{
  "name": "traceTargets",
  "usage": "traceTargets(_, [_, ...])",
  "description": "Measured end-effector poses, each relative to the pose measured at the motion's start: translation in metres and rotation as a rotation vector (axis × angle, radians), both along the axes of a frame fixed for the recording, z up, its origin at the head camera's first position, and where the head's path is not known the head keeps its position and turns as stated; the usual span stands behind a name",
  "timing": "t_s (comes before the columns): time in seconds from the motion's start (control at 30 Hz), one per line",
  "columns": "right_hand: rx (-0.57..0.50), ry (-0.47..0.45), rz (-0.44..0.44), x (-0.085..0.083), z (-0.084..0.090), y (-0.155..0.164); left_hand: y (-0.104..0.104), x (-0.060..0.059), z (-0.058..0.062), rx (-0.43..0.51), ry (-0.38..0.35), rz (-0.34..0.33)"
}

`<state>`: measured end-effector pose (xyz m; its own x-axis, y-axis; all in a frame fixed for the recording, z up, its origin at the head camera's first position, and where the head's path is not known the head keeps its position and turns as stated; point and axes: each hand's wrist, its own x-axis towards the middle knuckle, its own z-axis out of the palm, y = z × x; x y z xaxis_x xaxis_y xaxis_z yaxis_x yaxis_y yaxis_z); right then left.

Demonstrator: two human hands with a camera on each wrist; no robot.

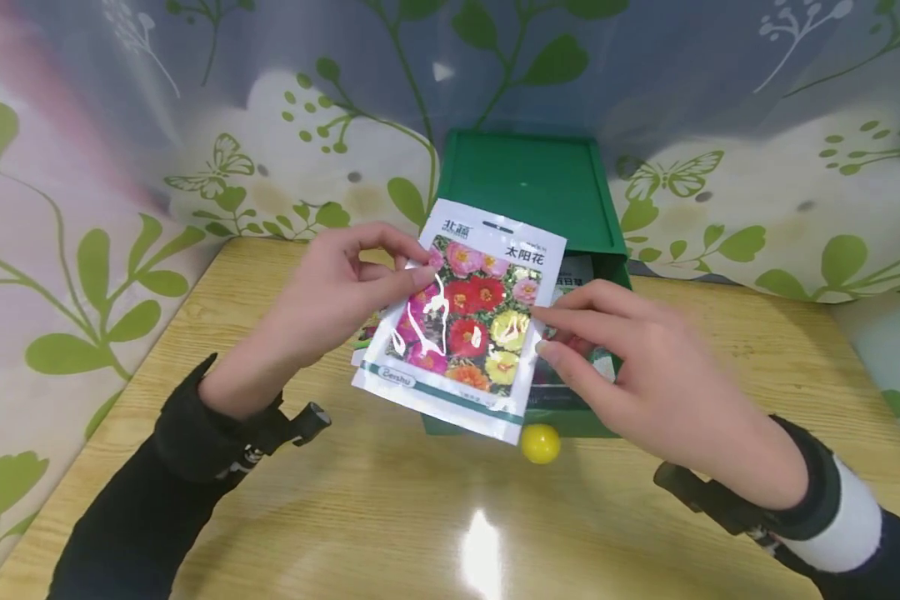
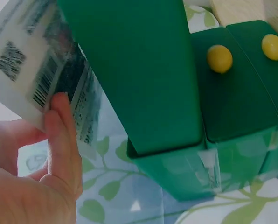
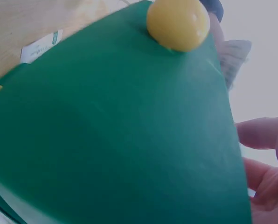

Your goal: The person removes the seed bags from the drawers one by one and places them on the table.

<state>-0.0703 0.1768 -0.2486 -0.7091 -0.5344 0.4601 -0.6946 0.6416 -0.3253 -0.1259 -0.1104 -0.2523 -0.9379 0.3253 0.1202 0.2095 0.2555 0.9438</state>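
While it hangs tilted above the open green drawer (image 1: 528,179), the seed packet (image 1: 465,321) with its printed red, pink and yellow flowers is held from both sides. On its left edge the left hand (image 1: 337,296) pinches it between thumb and curled fingers; the left wrist view shows the thumb (image 2: 64,128) pressed against the packet's barcoded back. On the right edge the right hand (image 1: 630,367) pinches the packet with its thumb and forefinger, the other fingers stretched out loosely above the drawer. More packets (image 1: 573,283) lie in the drawer beneath, partly hidden by the one held up. A round yellow knob (image 1: 541,443) sticks out of the drawer's front, just below the packet's lower corner. From the left wrist view the drawer belongs to a green cabinet (image 2: 232,116) whose shut drawers carry like yellow knobs (image 2: 219,59). The cabinet stands at the far edge of a pale wood-grain desk (image 1: 390,508), against a wall covering (image 1: 105,208) printed with green leaves and butterflies. Both forearms wear dark sleeves with a camera strapped at each wrist.
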Motion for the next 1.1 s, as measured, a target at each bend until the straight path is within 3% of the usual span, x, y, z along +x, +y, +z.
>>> traceTargets(0.27, [0.026, -0.018, 0.162, -0.001, -0.008, -0.002, -0.022, -0.006, -0.005, 0.074, 0.075, 0.065])
traceTargets(0.6, [0.028, -0.013, 0.353, -0.001, -0.017, -0.002, -0.081, -0.024, -0.012, -0.058, 0.051, 0.324])
traceTargets(0.8, [0.033, 0.003, 0.387, -0.001, -0.022, -0.002, -0.109, -0.041, -0.033, -0.068, 0.038, 0.358])
traceTargets(1.1, [0.001, 0.043, 0.382, -0.002, -0.025, -0.004, -0.130, -0.071, -0.083, -0.168, -0.031, 0.365])
